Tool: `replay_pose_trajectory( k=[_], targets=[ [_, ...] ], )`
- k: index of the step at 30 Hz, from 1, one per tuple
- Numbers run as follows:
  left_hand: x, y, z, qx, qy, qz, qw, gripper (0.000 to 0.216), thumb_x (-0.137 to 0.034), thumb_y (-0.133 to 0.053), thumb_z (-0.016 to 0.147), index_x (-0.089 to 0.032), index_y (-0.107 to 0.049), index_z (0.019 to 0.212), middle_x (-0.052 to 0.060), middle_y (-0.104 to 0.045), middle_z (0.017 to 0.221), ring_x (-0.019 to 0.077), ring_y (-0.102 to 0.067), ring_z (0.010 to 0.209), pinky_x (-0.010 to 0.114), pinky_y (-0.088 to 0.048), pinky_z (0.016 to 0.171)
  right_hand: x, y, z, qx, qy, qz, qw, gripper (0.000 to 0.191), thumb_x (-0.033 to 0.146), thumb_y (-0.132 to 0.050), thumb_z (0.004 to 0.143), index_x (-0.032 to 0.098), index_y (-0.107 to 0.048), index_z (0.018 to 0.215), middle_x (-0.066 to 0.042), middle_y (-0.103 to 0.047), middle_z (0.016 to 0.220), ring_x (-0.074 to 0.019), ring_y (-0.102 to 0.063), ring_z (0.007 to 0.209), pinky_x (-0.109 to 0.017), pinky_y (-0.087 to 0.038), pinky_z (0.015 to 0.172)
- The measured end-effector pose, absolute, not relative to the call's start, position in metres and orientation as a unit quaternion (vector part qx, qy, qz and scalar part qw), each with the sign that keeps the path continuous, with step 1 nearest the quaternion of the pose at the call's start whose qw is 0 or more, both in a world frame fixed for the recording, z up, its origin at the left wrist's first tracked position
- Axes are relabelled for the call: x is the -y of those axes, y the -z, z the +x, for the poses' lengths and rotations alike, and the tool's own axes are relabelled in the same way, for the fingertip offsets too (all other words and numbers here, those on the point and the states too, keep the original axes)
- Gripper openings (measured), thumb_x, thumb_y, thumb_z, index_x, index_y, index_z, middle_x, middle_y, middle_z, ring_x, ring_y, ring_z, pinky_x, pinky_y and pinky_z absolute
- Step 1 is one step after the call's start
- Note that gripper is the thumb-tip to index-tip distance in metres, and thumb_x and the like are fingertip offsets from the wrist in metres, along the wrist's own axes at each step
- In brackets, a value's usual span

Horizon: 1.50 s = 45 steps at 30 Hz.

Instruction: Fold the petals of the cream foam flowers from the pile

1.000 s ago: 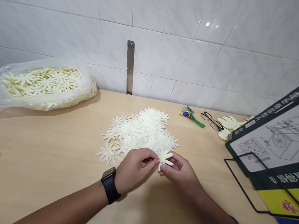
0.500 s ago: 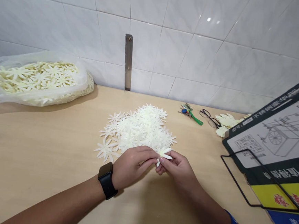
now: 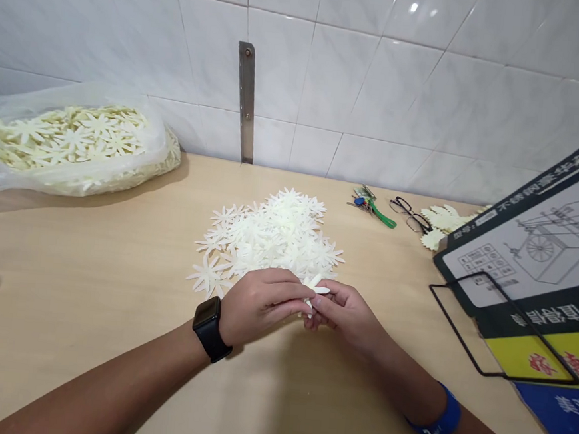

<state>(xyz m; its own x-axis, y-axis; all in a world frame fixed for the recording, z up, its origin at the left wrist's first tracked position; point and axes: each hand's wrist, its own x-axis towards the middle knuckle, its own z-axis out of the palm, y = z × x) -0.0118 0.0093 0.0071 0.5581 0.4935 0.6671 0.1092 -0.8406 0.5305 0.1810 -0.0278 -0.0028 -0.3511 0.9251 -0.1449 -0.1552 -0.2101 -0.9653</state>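
Note:
Between the fingertips of both hands is a pale cream flower cutout (image 3: 318,289) with narrow petals, partly hidden by the fingers. My left hand (image 3: 262,304), with a black watch on its wrist, pinches it from the left. From the right, my right hand (image 3: 348,316) grips it between thumb and fingers; a blue band circles that forearm. Just beyond the hands lies a heap of similar flower cutouts (image 3: 275,232) on the wooden table. One flower cutout (image 3: 208,276) rests at the heap's near left edge.
A clear plastic bag (image 3: 81,184) full of flower cutouts lies at the back left. Keys with a green strap (image 3: 382,215), eyeglasses (image 3: 410,215) and more pale cutouts (image 3: 444,219) are at the back right. A printed box (image 3: 531,263) and black wire frame (image 3: 506,302) stand on the right.
The camera view has tilted down slightly. My left fingers have closed further over the flower cutout, and fewer of its petals show between the hands.

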Motion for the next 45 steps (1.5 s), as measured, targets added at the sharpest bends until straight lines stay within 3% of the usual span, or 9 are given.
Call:
replay_pose_trajectory(
  k=[14, 26, 38, 45],
  targets=[
    [-0.0077, -0.0101, -0.0124, -0.169, -0.434, 0.866, 0.180, 0.011, -0.019, -0.060, 0.090, -0.016, -0.070, 0.094, 0.005, -0.072, 0.078, 0.0129, -0.065, 0.071, 0.022, -0.053, 0.067, 0.0304, 0.0043, 0.1805, 0.483, -0.685, -0.377, 0.396, 0.022, 0.036, -0.066, 0.085, 0.014, -0.067, 0.082, -0.002, -0.067, 0.070, -0.0140, -0.064, 0.065, -0.027, -0.053, 0.065],
    [-0.0068, -0.0061, -0.0141, -0.166, -0.413, 0.892, 0.075, 0.015, -0.026, -0.056, 0.092, -0.016, -0.067, 0.097, 0.005, -0.072, 0.077, 0.0130, -0.064, 0.067, 0.023, -0.050, 0.062, 0.0325, 0.0010, 0.1763, 0.492, -0.666, -0.408, 0.384, 0.023, 0.037, -0.073, 0.078, 0.015, -0.066, 0.081, -0.003, -0.069, 0.068, -0.0158, -0.065, 0.065, -0.029, -0.053, 0.064],
    [-0.0066, -0.0101, -0.0132, -0.153, -0.410, 0.894, 0.094, 0.013, -0.026, -0.058, 0.092, -0.017, -0.068, 0.093, 0.003, -0.071, 0.072, 0.0115, -0.062, 0.064, 0.022, -0.049, 0.062, 0.0329, 0.0027, 0.1792, 0.499, -0.671, -0.390, 0.385, 0.026, 0.041, -0.068, 0.082, 0.015, -0.067, 0.080, -0.004, -0.068, 0.067, -0.0161, -0.063, 0.063, -0.031, -0.052, 0.065],
    [-0.0121, -0.0086, -0.0151, -0.131, -0.399, 0.907, 0.027, 0.013, -0.023, -0.055, 0.092, -0.016, -0.065, 0.093, 0.003, -0.070, 0.070, 0.0117, -0.061, 0.062, 0.023, -0.048, 0.060, 0.0328, 0.0035, 0.1771, 0.481, -0.684, -0.386, 0.389, 0.022, 0.037, -0.068, 0.082, 0.015, -0.067, 0.082, -0.003, -0.066, 0.070, -0.0149, -0.063, 0.065, -0.029, -0.051, 0.065]
  ],
)
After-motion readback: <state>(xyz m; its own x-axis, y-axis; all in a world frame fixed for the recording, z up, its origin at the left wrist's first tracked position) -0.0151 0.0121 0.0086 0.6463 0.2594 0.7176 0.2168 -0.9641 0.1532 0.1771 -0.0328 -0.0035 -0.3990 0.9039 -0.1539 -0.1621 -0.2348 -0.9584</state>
